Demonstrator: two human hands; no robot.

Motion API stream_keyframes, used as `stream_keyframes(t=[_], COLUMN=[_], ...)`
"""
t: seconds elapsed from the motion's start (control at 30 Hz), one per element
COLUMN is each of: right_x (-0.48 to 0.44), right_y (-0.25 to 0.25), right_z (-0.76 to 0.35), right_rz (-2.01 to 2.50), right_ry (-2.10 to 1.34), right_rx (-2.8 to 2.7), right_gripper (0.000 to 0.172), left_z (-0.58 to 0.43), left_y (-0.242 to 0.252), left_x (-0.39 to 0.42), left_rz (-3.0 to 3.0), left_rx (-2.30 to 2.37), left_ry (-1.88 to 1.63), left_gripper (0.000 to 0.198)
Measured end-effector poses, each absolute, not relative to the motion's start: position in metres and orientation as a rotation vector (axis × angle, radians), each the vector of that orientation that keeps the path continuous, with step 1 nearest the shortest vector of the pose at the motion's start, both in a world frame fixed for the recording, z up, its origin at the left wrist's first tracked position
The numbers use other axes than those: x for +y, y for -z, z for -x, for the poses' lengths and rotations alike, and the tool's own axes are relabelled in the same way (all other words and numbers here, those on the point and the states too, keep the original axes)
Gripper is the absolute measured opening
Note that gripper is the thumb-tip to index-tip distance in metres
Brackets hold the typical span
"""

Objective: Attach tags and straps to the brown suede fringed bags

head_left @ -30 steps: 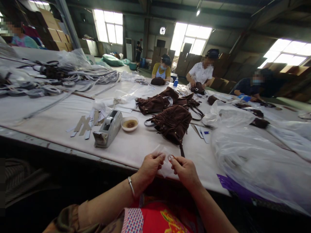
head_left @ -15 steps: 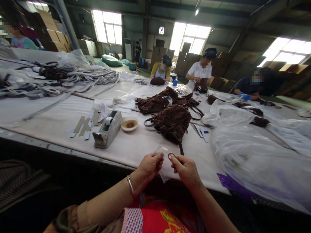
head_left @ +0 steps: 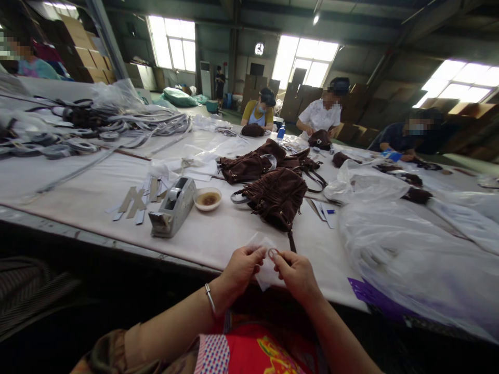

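My left hand (head_left: 246,266) is closed in a pinch on a small clear plastic bag (head_left: 265,276), which hangs down between my hands over the table's front edge. A small ring (head_left: 272,253) is pinched between the thumb and finger of my right hand (head_left: 295,269), close against the bag's upper part. Whether the ring is inside the bag or in front of it I cannot tell. Just beyond my hands lies a dark brown drawstring bag (head_left: 275,197), its strap end pointing toward me.
On the white table (head_left: 117,223) stand a tape dispenser (head_left: 173,208), a small bowl (head_left: 208,199) of brown stuff and scattered card strips (head_left: 136,200). Large plastic sheeting (head_left: 413,259) spreads at right. More brown bags (head_left: 249,165) lie behind. Several people work across the table.
My right hand has brought the ring slightly left, against the small plastic bag, so the gap between my hands is narrower. A co-worker opposite has lowered a brown bag.
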State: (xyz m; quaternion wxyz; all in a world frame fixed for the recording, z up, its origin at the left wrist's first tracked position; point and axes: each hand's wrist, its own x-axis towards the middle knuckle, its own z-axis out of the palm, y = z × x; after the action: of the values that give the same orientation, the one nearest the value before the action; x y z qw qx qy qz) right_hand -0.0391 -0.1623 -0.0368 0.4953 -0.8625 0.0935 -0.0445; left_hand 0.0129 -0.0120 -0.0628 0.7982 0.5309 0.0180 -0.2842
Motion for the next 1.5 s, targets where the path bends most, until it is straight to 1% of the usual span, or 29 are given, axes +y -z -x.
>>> stream_keyframes(t=[0.1, 0.27, 0.37, 0.43, 0.53, 0.57, 0.67, 0.87, 1.07, 1.23, 1.33, 1.4, 1.5], right_x=[-0.161, -0.164, -0.174, -0.184, -0.194, -0.196, -0.196, -0.190, -0.184, -0.181, -0.179, -0.178, -0.177], right_y=[0.038, 0.038, 0.040, 0.044, 0.052, 0.053, 0.051, 0.041, 0.037, 0.030, 0.028, 0.027, 0.026], right_z=[0.039, 0.039, 0.042, 0.044, 0.043, 0.042, 0.037, 0.030, 0.026, 0.026, 0.026, 0.026, 0.026], right_rz=[2.174, 2.180, 2.223, 2.316, 2.427, 2.432, 2.394, 2.414, 2.526, 2.673, 2.713, 2.666, 2.454], right_ry=[0.116, 0.085, 0.103, 0.140, 0.203, 0.241, 0.354, 0.378, 0.416, 0.515, 0.535, 0.532, 0.448], right_rx=[0.201, 0.095, -0.070, -0.125, -0.158, -0.157, -0.132, -0.159, -0.228, -0.347, -0.381, -0.357, -0.217], right_gripper=[0.041, 0.042, 0.032, 0.031, 0.021, 0.020, 0.022, 0.022, 0.024, 0.025, 0.025, 0.024, 0.026], left_z=[-0.008, -0.006, -0.012, -0.017, -0.021, -0.021, -0.020, -0.019, -0.025, -0.027, -0.025, -0.024, -0.023], left_y=[0.057, 0.053, 0.056, 0.057, 0.058, 0.058, 0.058, 0.058, 0.054, 0.052, 0.052, 0.053, 0.052], left_x=[-0.014, -0.016, -0.014, -0.011, -0.010, -0.010, -0.012, -0.012, -0.010, -0.007, -0.006, -0.006, -0.004], left_rz=[-1.268, -1.290, -1.264, -1.241, -1.207, -1.194, -1.162, -1.154, -1.025, -0.849, -0.874, -0.971, -1.143], left_rx=[-0.032, -0.079, -0.022, 0.025, 0.087, 0.093, 0.054, 0.036, 0.046, 0.145, 0.136, 0.074, -0.053], left_ry=[0.588, 0.576, 0.544, 0.513, 0.477, 0.473, 0.496, 0.521, 0.549, 0.653, 0.658, 0.637, 0.544], left_gripper=[0.037, 0.043, 0.046, 0.046, 0.047, 0.047, 0.046, 0.046, 0.046, 0.054, 0.052, 0.048, 0.042])
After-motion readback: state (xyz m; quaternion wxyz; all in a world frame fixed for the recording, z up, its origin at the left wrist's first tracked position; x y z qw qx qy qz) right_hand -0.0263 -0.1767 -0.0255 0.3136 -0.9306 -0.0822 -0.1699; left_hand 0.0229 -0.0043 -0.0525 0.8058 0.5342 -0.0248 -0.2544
